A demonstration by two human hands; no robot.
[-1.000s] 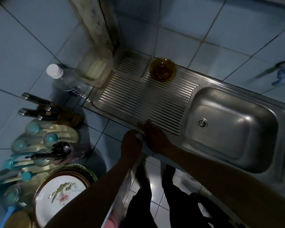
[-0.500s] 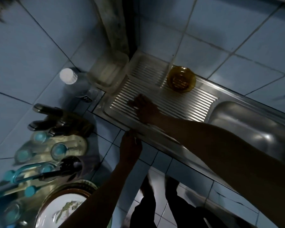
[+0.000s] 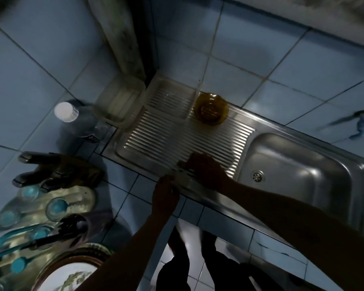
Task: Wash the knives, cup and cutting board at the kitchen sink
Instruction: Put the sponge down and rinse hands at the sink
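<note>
Stage: looks like the very start; nothing visibly wet, no water running, no task item in hand.
Sink [image 3: 303, 175]: steel basin bare, drain visible; no knife, cup or board in it.
Drainboard [image 3: 177, 133]: ribbed steel, holds only an amber bowl [image 3: 210, 110] at the back edge.
Knives [image 3: 57, 171]: handles stick out of a block on the counter, well to the left of the sink; untouched.
Cup: cannot pick one out for certain; glasses [image 3: 55, 206] stand on a tray near the block.
Cutting board: not identified; dim light.
Right hand [image 3: 206, 173]: rests on the front edge of the drainboard, fingers laid flat, holding nothing.
Left hand [image 3: 165, 196]: at the counter edge just beside the right hand; fingers curl over the rim, whether pinching anything I cannot tell.
Tap [image 3: 361, 122]: blurred on the wall, right.
Left to do: judged all of it, fetch, wash, rinse.
</note>
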